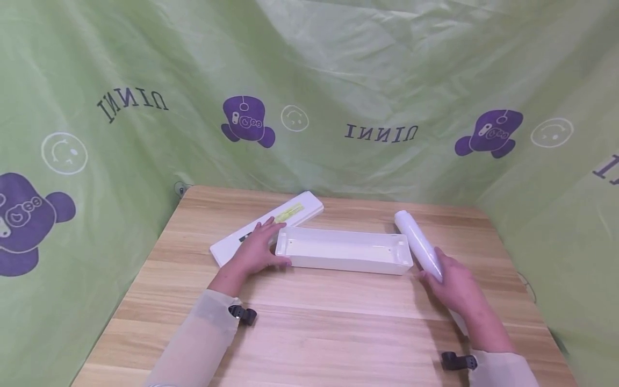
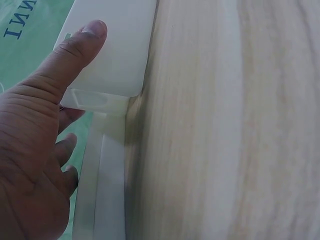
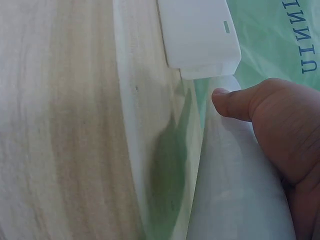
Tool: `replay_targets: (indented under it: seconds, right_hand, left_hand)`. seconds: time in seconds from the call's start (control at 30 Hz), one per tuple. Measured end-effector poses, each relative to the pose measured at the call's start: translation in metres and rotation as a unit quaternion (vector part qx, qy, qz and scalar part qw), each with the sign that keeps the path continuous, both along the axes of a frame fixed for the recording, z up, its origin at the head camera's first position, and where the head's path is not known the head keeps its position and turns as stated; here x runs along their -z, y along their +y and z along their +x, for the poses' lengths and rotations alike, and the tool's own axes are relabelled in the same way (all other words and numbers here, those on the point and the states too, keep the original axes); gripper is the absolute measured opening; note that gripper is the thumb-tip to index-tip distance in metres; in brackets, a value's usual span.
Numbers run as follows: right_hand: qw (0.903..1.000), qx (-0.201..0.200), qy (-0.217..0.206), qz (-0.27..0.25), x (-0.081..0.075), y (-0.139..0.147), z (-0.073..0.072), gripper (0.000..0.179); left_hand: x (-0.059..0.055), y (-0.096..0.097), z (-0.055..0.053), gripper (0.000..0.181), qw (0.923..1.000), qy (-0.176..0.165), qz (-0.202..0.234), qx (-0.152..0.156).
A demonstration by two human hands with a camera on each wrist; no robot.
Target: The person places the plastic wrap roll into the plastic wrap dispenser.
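A long white open-topped box [image 1: 345, 263] lies across the table. My left hand [image 1: 256, 250] holds its left end, with the thumb on the front wall and the forefinger near the back corner. In the left wrist view that thumb lies flat on the wall of the box [image 2: 117, 55], and the other fingers are partly hidden behind it. My right hand [image 1: 456, 285] grips a roll of clear plastic wrap [image 1: 417, 239], which slants past the box's right end. In the right wrist view the thumb rests along the roll [image 3: 240, 175].
A long white cover [image 1: 232, 248] with a yellow-green label lies slantwise behind my left hand. Below everything is the wood-grain table [image 1: 314, 333]. Green curtain [image 1: 319, 161] with purple figures encloses the table's back and sides.
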State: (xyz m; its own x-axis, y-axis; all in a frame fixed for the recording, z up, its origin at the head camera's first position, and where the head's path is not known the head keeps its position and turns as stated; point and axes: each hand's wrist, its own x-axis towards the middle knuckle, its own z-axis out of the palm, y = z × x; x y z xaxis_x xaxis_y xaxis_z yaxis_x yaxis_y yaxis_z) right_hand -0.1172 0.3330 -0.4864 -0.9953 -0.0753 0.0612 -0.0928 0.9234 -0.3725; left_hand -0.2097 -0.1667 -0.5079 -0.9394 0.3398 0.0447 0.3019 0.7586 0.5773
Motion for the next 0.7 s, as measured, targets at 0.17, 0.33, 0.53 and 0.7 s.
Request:
replay_targets:
  seconds: [0.17,0.33,0.53,0.7]
  right_hand:
    - [0.9999,-0.003,0.012,0.001,-0.007,-0.002,0.0,0.082]
    - [0.9995,-0.011,0.028,-0.001,-0.012,-0.004,0.0,0.08]
    - [0.999,-0.018,0.041,-0.002,-0.017,-0.005,0.0,0.081]
    - [0.9983,-0.026,0.051,-0.004,-0.023,-0.006,-0.002,0.081]
  left_hand:
    - [0.001,0.0,-0.001,0.114,1.0,-0.001,-0.002,0.003]
    - [0.001,-0.001,0.0,0.114,1.0,0.001,0.0,0.003]
    - [0.001,-0.001,0.001,0.115,1.0,-0.004,0.004,0.0]
    - [0.001,-0.001,0.001,0.115,1.0,-0.005,0.006,-0.003]
